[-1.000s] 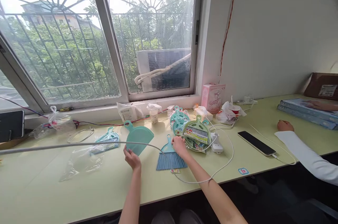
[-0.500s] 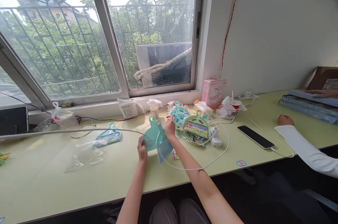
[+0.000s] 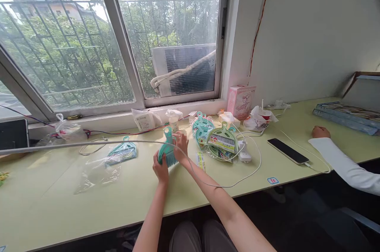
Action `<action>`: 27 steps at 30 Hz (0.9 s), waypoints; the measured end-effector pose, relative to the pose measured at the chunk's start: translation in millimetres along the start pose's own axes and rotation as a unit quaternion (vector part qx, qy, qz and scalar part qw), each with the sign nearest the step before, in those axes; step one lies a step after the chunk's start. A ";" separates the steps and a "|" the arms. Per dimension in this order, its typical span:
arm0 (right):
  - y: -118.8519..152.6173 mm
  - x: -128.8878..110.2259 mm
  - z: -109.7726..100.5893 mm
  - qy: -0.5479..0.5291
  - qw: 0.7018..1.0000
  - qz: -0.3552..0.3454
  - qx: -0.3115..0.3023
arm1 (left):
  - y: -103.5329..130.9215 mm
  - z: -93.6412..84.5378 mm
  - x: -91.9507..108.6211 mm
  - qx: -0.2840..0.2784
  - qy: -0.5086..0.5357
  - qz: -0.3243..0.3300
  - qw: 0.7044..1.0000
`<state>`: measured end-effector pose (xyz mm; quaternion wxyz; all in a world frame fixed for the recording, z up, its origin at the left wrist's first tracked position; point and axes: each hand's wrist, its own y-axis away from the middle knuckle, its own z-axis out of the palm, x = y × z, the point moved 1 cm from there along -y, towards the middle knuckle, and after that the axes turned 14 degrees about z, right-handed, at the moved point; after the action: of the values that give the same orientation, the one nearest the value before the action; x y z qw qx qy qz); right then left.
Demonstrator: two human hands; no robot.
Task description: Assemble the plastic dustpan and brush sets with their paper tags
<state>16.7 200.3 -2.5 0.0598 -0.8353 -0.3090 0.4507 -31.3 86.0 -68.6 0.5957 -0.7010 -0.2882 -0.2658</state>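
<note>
A teal dustpan (image 3: 168, 134) and a small brush with teal bristles (image 3: 171, 159) are held together above the table, the brush lying against the pan. My left hand (image 3: 160, 169) is closed round the lower left edge of the dustpan. At the right side my right hand (image 3: 180, 146) is closed on the brush, its fingers partly covering both pieces. A printed card (image 3: 201, 161) lies just right of my right wrist. Further right is a pile of wrapped sets, with a green dustpan and brush (image 3: 222, 141) in front of teal ones (image 3: 202, 125).
A teal set (image 3: 121, 150) and a clear plastic bag (image 3: 99, 174) lie left on the table. A white cable (image 3: 231, 186) loops across my right forearm. Right are a power strip (image 3: 244, 153), a phone (image 3: 287, 151) and another person's sleeved arm (image 3: 341, 165). A pink box (image 3: 241, 102) stands behind.
The brush has come up against the dustpan, and the pan has turned more edge-on. My right hand has lowered and moved left. The other person's hand at the far-right boxes has gone.
</note>
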 end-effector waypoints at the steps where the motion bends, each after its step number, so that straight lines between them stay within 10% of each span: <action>1: 3.4 3.7 0.3 0.008 0.999 -0.046 0.001 | -0.7 -0.5 -1.3 0.007 0.009 -0.002 1.000; 12: -35.1 35.1 -14.8 -0.091 0.979 0.029 -0.181 | -6.3 8.1 -13.7 -0.115 0.107 -0.021 0.987; 27: -23.6 31.6 -12.0 -0.019 0.976 0.123 -0.180 | -2.6 5.6 -15.5 -0.092 0.017 -0.015 0.995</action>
<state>28.0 239.4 -9.2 -0.1529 -0.8553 -0.2810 0.4077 -43.8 90.5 -78.8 0.5293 -0.7441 -0.2624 -0.3121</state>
